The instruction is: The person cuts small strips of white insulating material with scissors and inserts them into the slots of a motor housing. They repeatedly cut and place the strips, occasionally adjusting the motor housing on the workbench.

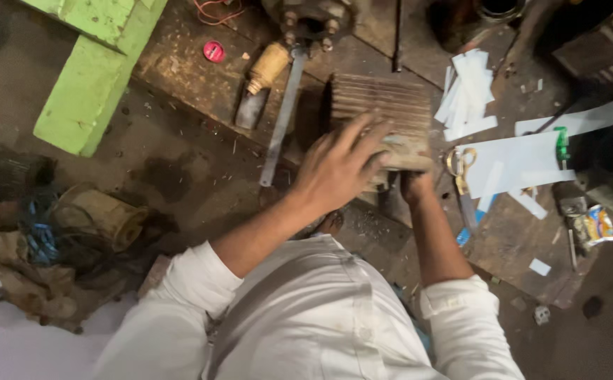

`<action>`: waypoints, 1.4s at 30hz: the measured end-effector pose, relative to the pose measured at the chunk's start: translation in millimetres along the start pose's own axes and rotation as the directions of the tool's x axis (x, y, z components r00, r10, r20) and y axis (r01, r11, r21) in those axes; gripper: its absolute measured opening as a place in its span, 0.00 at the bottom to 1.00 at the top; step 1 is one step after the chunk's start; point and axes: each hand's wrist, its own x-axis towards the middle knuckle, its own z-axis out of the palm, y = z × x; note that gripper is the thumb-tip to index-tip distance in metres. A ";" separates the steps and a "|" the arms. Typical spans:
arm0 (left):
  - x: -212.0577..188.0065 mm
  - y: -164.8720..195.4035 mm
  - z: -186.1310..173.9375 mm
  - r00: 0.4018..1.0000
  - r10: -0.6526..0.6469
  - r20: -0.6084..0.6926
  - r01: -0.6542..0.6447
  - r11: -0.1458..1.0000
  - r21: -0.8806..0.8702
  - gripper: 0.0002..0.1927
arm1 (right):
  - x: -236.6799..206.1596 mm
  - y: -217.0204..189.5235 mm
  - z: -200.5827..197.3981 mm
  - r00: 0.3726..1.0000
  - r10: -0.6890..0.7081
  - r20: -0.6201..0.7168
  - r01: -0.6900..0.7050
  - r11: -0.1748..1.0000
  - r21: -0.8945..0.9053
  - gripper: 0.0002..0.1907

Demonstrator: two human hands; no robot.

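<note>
A ribbed, rusty metal motor body [380,105] lies on a dirty wooden board [187,77] in front of me. My left hand [338,165] rests on its near side with fingers spread across the ribs. My right hand [413,184] is tucked under the near right end of the body; its fingers are hidden, so I cannot tell how it grips. Both forearms come out of rolled white sleeves.
A long flat metal bar [283,116] and a wooden-handled tool [261,81] lie left of the body. White paper strips [465,95], a white sheet [514,162] and yellow-handled scissors [460,169] lie to the right. A green wooden beam [88,77] sits far left.
</note>
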 end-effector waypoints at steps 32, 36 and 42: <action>-21.3 -174.5 68.9 0.884 -0.416 0.212 0.464 0.829 -0.311 0.17 | -0.8 9.6 1.7 0.980 0.088 -0.178 -0.109 0.988 -0.112 0.16; -13.9 -170.7 61.2 0.862 -0.431 0.268 0.491 0.842 -0.224 0.19 | -1.9 0.5 20.5 0.987 0.000 -0.159 -0.036 0.973 -0.226 0.16; 8.6 -163.0 48.4 0.877 -0.427 0.221 0.451 0.890 -0.066 0.27 | -39.1 20.1 33.3 0.973 0.047 -0.224 -0.073 0.991 -0.110 0.21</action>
